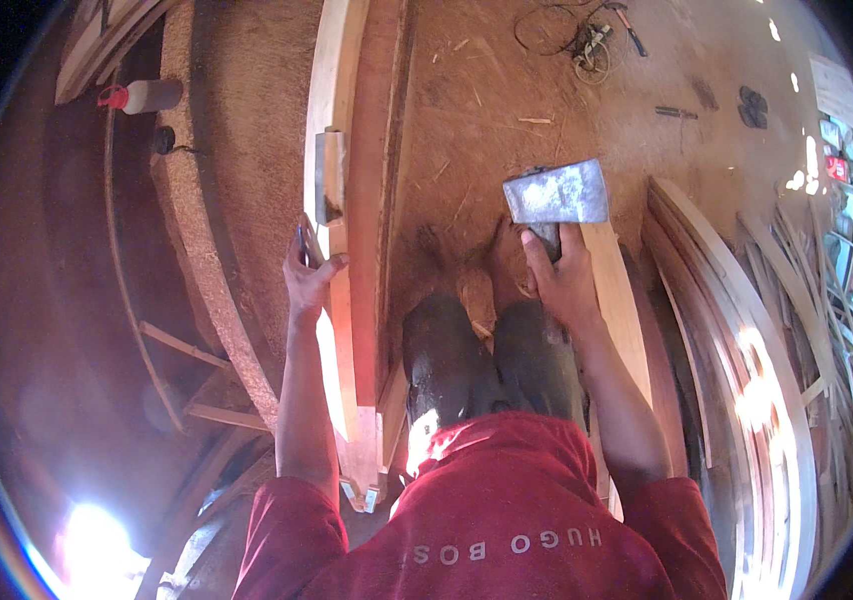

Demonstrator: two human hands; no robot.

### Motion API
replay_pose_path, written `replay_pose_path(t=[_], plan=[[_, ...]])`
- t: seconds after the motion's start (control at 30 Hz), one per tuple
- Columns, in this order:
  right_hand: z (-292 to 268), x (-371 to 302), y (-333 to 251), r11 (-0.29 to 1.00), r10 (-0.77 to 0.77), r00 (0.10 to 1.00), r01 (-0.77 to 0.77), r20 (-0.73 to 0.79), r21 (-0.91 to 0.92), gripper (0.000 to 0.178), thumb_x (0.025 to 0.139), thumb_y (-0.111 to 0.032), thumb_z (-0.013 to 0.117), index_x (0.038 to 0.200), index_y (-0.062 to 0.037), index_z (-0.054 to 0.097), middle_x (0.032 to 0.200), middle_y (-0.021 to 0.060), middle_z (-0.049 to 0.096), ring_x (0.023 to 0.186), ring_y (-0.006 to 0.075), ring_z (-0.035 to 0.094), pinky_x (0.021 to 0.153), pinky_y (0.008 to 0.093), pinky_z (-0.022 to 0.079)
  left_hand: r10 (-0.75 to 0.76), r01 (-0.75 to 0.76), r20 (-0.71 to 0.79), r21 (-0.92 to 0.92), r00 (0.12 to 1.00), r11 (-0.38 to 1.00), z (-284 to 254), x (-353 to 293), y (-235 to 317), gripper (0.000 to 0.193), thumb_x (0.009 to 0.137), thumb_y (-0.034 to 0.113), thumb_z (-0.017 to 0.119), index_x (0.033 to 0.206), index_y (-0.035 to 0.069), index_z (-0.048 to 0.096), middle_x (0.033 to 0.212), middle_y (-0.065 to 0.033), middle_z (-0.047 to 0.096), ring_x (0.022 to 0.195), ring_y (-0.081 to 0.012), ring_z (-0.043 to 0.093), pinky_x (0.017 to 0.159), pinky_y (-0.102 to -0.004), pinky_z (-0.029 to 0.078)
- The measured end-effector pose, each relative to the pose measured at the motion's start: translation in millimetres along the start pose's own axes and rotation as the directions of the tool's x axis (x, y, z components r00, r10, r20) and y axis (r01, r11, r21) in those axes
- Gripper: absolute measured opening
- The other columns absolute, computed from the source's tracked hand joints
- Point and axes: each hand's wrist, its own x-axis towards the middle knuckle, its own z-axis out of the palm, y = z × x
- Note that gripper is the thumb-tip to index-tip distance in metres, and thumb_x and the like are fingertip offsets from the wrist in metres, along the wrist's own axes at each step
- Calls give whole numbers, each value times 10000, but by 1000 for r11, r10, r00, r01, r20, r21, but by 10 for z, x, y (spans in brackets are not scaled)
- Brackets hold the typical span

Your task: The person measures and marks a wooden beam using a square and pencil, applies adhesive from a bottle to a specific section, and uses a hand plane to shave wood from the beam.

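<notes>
My right hand [565, 278] is closed round the hatchet [559, 193] just below its broad grey metal head. The head is held above my lap, in front of my knees, with its flat side facing up. On the left, my left hand [313, 278] is closed at the near end of a narrow wooden block [330, 165] with a dark slot in it; the thumb is on the right side and the fingers on the left. This block rests along the top of a long wooden beam [339, 60]. Part of the block's near end is hidden by the hand.
Curved planks [747, 330] are stacked on the right, beside thin wood strips [852, 370]. A hammer [629, 28] and tangled cord [592, 50] lie on the earthen floor ahead. On the left are a bottle with a red cap [152, 96] and a long curved timber [209, 260].
</notes>
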Motion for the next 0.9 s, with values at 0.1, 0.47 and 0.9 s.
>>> replay_pose_path(t=[0.1,0.47,0.9], plan=[[111,-21,60,929,-304,951,285,-49,-235,433,997,-375,650,1155,26,609,873,290,692,837,489,690,742,541,535,172,-47,-181,545,968,837,147,-25,-1,1161,589,459,930,1553,35,442,1445,-238,524,1292,-348,561,1044,-439,518],[1169,421,-825,697,-505,791,610,345,-378,369,994,-342,645,1193,-34,608,916,252,704,739,470,692,633,560,571,405,31,-358,780,842,625,335,-59,-30,1094,672,617,823,1520,35,452,1443,-262,521,1273,-474,535,1013,-557,510],[1629,641,-1099,482,-495,719,694,487,-535,283,1012,-242,620,1162,-6,581,915,245,698,791,445,704,664,530,580,240,79,-404,632,883,771,261,-141,253,1019,719,613,829,1464,-2,505,1441,-268,522,1328,-454,508,1055,-547,475]])
